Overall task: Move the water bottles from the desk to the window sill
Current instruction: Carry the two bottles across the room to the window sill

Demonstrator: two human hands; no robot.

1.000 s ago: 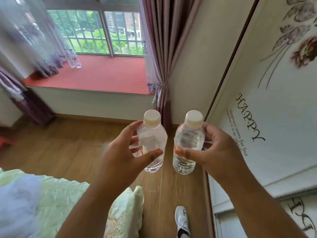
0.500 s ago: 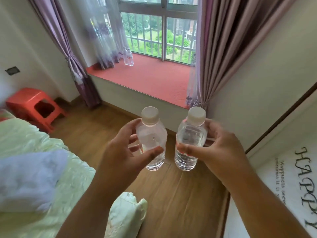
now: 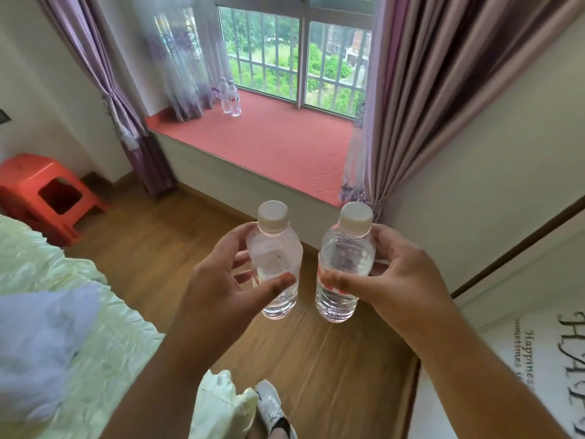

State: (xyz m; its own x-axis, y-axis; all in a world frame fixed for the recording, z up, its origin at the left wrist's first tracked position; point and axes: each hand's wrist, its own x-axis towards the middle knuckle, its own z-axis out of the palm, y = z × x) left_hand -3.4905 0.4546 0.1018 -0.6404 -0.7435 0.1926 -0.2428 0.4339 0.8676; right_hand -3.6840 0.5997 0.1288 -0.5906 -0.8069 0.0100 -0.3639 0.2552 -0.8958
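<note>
Head view: your left hand (image 3: 221, 280) and right hand (image 3: 399, 277) each keep fingers clamped on a water bottle (image 3: 277, 264), upright; the window sill (image 3: 278, 147) has swung nearer, so placement comes soon.

View swings left across the two earlier frames to now. Window sill (image 3: 269, 144) moves from upper left toward frame centre and looms nearer. Two bottles on the sill (image 3: 230, 98) shift rightward in frame. Orange stool (image 3: 47, 191), absent a second ago, is in full view. Wardrobe lettering (image 3: 535, 356) slides to the right edge.
</note>
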